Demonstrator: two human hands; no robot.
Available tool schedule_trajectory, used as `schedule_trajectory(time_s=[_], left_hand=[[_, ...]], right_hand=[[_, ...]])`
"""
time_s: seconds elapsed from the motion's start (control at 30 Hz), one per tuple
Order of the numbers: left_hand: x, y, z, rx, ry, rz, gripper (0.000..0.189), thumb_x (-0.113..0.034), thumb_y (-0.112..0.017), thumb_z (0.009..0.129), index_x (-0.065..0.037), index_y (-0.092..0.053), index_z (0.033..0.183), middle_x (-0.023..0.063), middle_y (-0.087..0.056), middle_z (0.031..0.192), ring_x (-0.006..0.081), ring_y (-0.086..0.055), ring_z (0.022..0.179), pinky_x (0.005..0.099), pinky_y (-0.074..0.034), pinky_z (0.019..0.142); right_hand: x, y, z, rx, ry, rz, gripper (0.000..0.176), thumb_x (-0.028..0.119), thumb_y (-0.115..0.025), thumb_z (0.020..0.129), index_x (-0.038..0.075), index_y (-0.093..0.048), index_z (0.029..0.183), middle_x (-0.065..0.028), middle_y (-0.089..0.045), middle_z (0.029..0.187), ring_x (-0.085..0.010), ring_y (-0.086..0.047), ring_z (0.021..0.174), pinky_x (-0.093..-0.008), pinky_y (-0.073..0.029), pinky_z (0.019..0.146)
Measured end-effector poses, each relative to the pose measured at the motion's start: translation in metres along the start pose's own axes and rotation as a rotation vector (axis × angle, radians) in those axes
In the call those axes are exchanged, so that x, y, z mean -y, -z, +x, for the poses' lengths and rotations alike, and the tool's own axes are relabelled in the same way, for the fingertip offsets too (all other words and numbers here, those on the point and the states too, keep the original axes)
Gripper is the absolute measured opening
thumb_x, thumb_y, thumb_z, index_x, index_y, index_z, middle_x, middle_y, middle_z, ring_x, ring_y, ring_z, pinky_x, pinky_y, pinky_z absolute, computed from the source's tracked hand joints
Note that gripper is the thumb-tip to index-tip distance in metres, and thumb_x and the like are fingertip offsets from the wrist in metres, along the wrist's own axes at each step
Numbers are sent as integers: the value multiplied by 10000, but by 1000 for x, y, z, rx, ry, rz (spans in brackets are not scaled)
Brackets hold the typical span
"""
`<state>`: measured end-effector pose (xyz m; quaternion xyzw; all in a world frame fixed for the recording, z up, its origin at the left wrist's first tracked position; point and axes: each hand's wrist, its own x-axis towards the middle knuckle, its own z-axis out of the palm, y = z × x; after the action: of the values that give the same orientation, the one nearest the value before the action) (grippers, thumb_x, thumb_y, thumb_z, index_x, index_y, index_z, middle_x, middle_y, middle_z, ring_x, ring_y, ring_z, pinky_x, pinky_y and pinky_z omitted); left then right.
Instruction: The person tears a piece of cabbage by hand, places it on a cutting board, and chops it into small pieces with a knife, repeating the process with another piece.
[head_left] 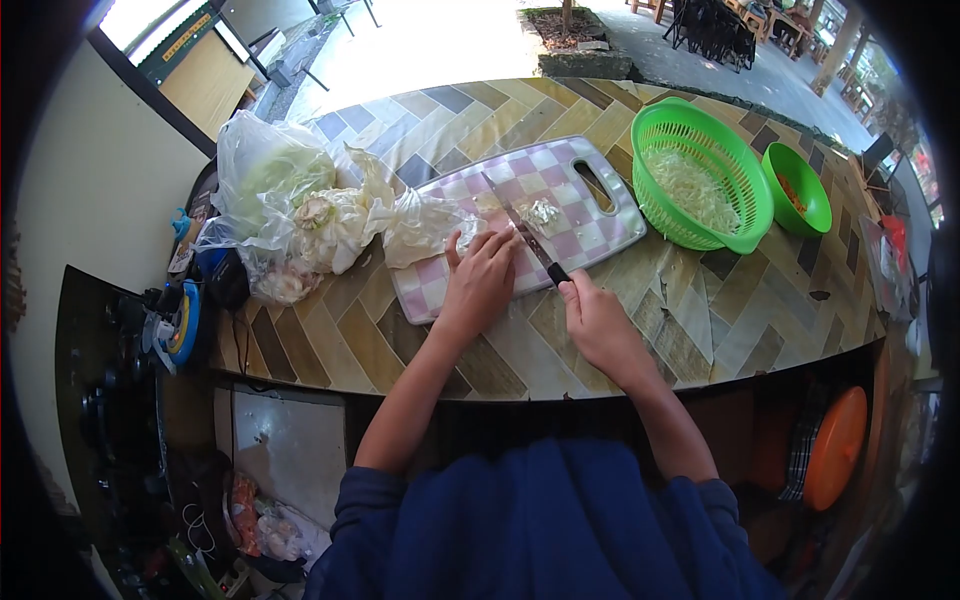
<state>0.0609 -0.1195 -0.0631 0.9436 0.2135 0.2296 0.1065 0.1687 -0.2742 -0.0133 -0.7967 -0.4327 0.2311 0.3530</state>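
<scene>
My right hand (604, 325) is closed around the black handle of a kitchen knife (527, 234). Its blade slants up and left across a pink-and-white checked cutting board (610, 215). Left of the blade, my left hand (480, 278) rests on the board with bent fingers over a whitish piece, mostly hidden beneath them. Finely cut white bits (541, 213) lie in a small heap just right of the blade. A crumpled white wrapping (422, 228) covers the board's left end, close to my left fingertips.
Right of the board stand a green colander (748, 205) of pale shreds and a smaller green bowl (818, 200) with orange shreds. Plastic bags (262, 165) holding pale green produce fill the table's left side. An orange round object (836, 448) sits below the tabletop.
</scene>
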Motion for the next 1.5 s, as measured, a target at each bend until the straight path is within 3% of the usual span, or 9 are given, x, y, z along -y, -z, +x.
schedule_trajectory(time_s=[0.27, 0.37, 0.57, 0.67, 0.87, 1.03, 1.5], left_hand=[[1, 1, 0, 12, -3, -3, 304, -109, -500, 883, -60, -602, 1165, 54, -593, 1252, 187, -504, 1201, 478, -137, 1098], [1, 2, 3, -22, -10, -27, 262, -110, -505, 882, -61, -620, 1113, 64, -631, 1171, 185, -531, 1163, 472, -156, 1087], [7, -5, 20, -65, 131, -49, 152, -175, -566, 877, -99, -636, 988, 48, -690, 864, 201, -631, 957, 444, -251, 1027], [5, -2, 28, -18, 209, -11, 136, -200, -607, 863, -110, -625, 964, 35, -702, 819, 202, -645, 918, 429, -281, 1007], [5, -2, 30, -104, 276, -93, 176, -191, -657, 820, -117, -592, 966, 22, -725, 862, 188, -660, 862, 406, -307, 974], [7, 4, 35, -65, 334, -155, 234, -185, -689, 786, -101, -574, 971, 25, -727, 837, 197, -668, 805, 398, -329, 935], [8, 2, 35, -63, 355, -160, 262, -151, -714, 746, -78, -533, 922, 43, -721, 804, 216, -663, 793, 395, -352, 897]], right_hand=[[-3, -17, -6, -17, 17, -246, 267, 252, -396, 991, -4, -472, 987, -261, -629, 753, -450, -626, 703, -522, -497, 621], [1, -21, -8, -36, 43, -306, 256, 240, -403, 990, -8, -465, 984, -251, -639, 773, -433, -639, 699, -501, -518, 610], [5, -30, -5, -29, 33, -368, 254, 226, -416, 986, -24, -459, 971, -240, -643, 761, -407, -656, 697, -472, -536, 575], [1, -32, 7, -38, 43, -375, 258, 225, -415, 986, -28, -459, 973, -244, -641, 745, -403, -659, 699, -468, -537, 566], [-9, -25, 27, -72, 61, -265, 278, 232, -406, 987, -37, -474, 975, -266, -622, 705, -434, -635, 696, -506, -508, 589], [-6, -8, 16, -36, 48, -61, 282, 245, -399, 988, -20, -490, 962, -269, -608, 688, -467, -605, 698, -543, -466, 624], [3, -4, -4, 30, 50, -250, 279, 250, -409, 982, -18, -488, 988, -267, -623, 723, -451, -625, 709, -533, -489, 619]])
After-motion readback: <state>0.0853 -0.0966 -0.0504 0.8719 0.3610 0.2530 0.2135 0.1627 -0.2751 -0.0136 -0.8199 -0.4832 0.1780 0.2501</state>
